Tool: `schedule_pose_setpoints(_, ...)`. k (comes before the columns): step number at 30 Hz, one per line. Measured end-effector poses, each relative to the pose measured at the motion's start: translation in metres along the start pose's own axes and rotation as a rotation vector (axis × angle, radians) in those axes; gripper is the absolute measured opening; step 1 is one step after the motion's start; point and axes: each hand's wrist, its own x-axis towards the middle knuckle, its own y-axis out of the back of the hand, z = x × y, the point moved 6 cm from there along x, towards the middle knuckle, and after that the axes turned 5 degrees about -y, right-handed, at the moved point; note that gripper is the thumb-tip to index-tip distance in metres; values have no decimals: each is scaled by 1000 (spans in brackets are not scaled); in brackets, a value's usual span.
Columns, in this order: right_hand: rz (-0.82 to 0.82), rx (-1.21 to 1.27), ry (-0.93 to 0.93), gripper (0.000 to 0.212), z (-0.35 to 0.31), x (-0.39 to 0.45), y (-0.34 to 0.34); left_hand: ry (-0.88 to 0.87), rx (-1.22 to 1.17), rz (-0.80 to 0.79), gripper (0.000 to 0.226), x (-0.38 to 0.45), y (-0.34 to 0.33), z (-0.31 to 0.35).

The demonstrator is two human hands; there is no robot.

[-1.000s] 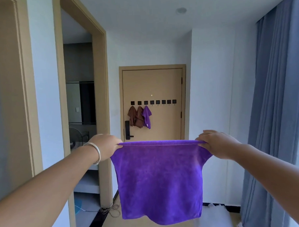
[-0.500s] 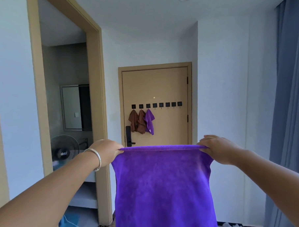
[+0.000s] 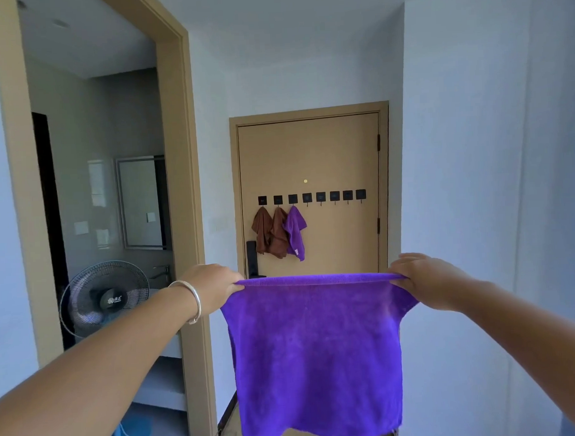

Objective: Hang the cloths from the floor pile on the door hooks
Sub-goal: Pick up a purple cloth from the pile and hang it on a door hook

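Change: door [image 3: 310, 157] nearer than before.
Fingers: your left hand [image 3: 213, 287] and right hand [image 3: 424, 281] pinch the cloth [image 3: 318, 355] corners, spread taut.
Advice: aim one corner onto the fourth hook [image 3: 307, 198].

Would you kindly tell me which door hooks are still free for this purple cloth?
The five hooks on the right, from beside the hung purple cloth to the door's hinge side, are bare. The left end is crowded: two brown cloths and that purple one overlap above the door handle.
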Motion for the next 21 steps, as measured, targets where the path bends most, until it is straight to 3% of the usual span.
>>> schedule_pose_setpoints(17, 20, -30, -9, 32, -16, 229, -70, -23, -96, 110, 37, 205, -102, -176)
schedule_pose_setpoints(21, 15, -32, -21, 24, -21, 277, -90, -34, -72, 127, 39, 243, -122, -208)
